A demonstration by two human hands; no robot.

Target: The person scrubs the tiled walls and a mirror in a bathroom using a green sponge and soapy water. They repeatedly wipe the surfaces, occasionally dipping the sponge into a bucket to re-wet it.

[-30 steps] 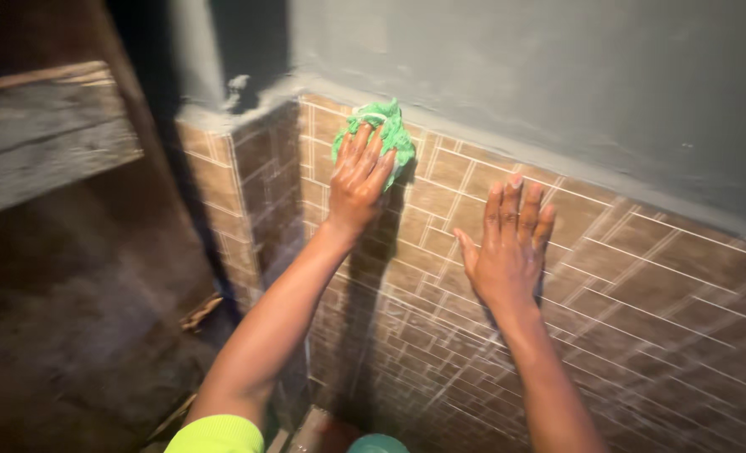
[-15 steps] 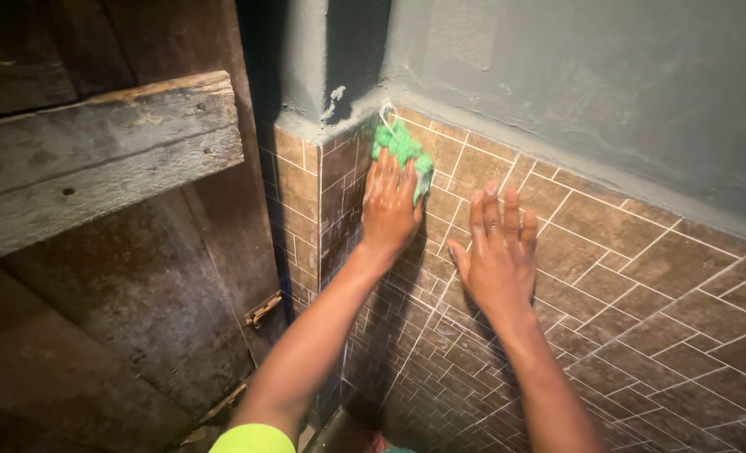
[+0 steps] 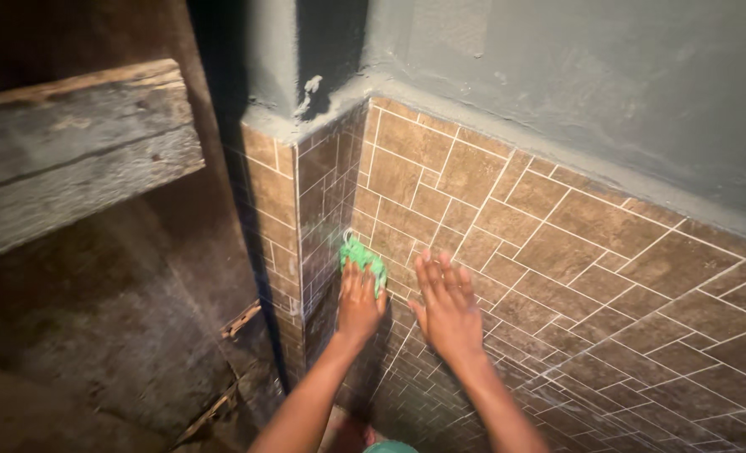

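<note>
Upper wall (image 3: 591, 75): grey-green painted plaster, filling the top of the view above the tiling and ending in a rough ledge along the tile edge.
Tiled wall (image 3: 558, 243): brown rectangular tiles with pale grout lines laid in a staggered pattern, running from the inner corner off to the right and down out of view.
Wooden plank (image 3: 71, 151): weathered grey board, set across the left side, tilted slightly, well apart from both hands.
Tiled pillar (image 3: 285, 218): narrow return of the same brown tile at the corner, just left of the left hand.
Right hand (image 3: 447, 306): flat on the tiled wall, fingers spread and pointing up; grip released, holding nothing.
Left hand (image 3: 360, 302): pressed against the tiled wall beside the corner, just left of the right hand but not touching it; its grip lies flat over the green cloth rather than closed around it, pinning it to the tile.
Green cloth (image 3: 361, 256): bright green, bunched, showing above the left fingertips, against the tiled wall next to the corner, low on the tiling.
</note>
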